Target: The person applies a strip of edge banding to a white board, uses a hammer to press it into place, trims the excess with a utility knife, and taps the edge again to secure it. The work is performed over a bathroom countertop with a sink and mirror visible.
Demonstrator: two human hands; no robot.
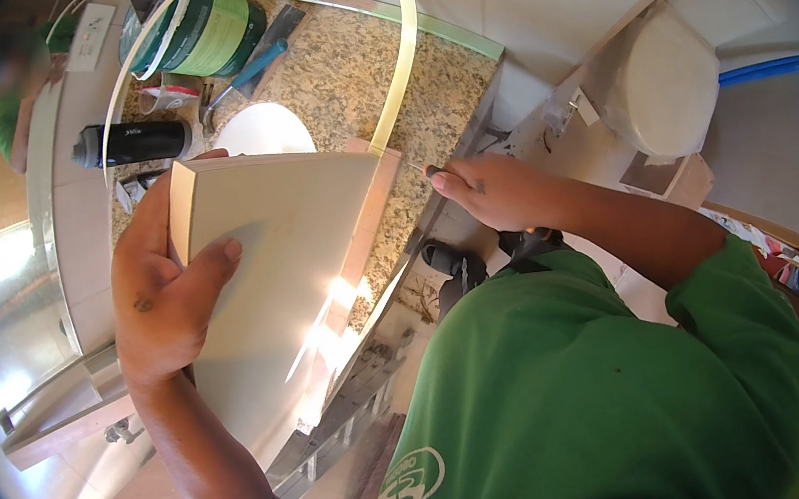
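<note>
The left hand gripped a pale board, thumb pressed flat on its face. The board stood over the speckled counter. At three o'clock from it, the right hand pinched a thin tool at the board's edge, where a pale strip curled up toward twelve o'clock.

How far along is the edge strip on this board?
Done: the pale edge strip meets the board at its top right corner. In hand: the left hand grips the board upright over the granite counter, while the right hand holds a thin tool at the bare raw edge. Left: most of the strip still arcs loose back toward the roll.
</note>
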